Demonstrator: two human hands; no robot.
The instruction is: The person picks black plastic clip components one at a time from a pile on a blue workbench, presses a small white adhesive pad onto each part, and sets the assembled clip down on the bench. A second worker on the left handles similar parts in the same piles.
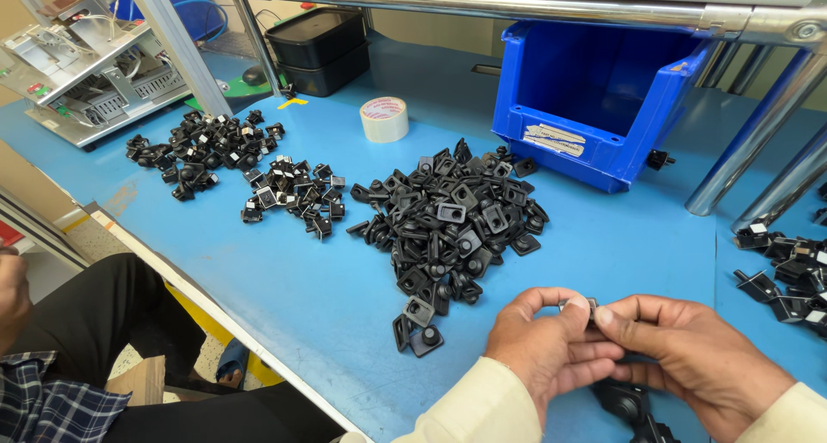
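Both hands meet at five o'clock; left hand (547,348) and right hand (689,361) pinch one small black part (584,306) between thumbs and fingertips, just above the blue table (284,279); big pile (452,223) of black parts at eleven o'clock from them; tape roll (384,119) beyond it at twelve; blue bin (603,90) at one o'clock; smaller heaps (237,167) far at ten.
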